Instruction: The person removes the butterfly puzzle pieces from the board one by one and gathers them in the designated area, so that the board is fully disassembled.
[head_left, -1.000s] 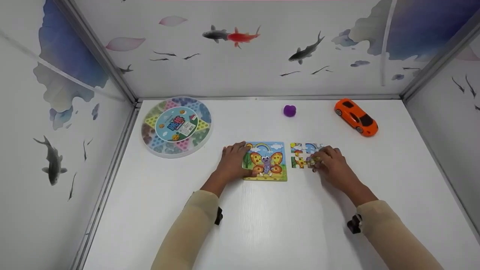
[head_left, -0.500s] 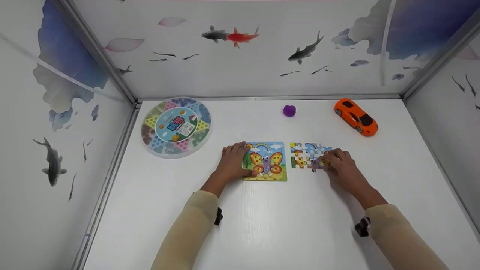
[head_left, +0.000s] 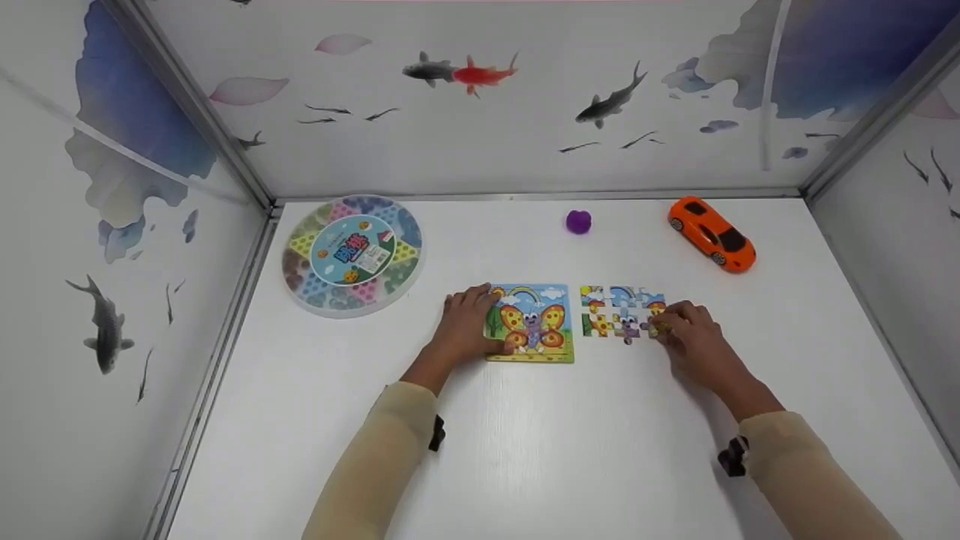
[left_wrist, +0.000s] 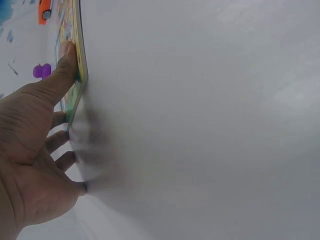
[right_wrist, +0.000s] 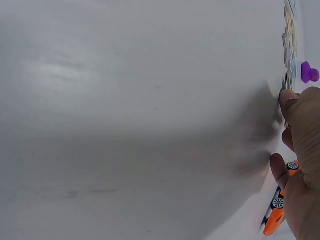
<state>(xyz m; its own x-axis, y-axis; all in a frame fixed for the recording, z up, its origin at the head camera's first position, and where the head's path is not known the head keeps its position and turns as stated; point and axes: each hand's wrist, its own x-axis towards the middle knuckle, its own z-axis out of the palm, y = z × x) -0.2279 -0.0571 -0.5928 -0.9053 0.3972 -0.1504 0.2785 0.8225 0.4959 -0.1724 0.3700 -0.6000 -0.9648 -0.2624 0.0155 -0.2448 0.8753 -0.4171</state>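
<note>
Right hand has slid toward 3 o'clock vs 1 s ago: it was over the middle of the loose puzzle pieces, now it's at their 3 o'clock edge. Fingertips are curled down onto the end piece, pinching or pressing it; can't tell which. More of the cluster is uncovered now, incl. a purple-patterned piece at its 6 o'clock edge that was under the hand before.

Left hand unchanged: fingers relaxed and flat on the 9 o'clock edge of the butterfly puzzle board, thumb against the board's near edge in the left wrist view. Board hasn't shifted.

Pieces lie flat on the white table, just beside the board at its 3 o'clock.

Untouched, same spots: round game box at 10 o'clock, purple toy at 12, orange car at 1–2 o'clock.
</note>
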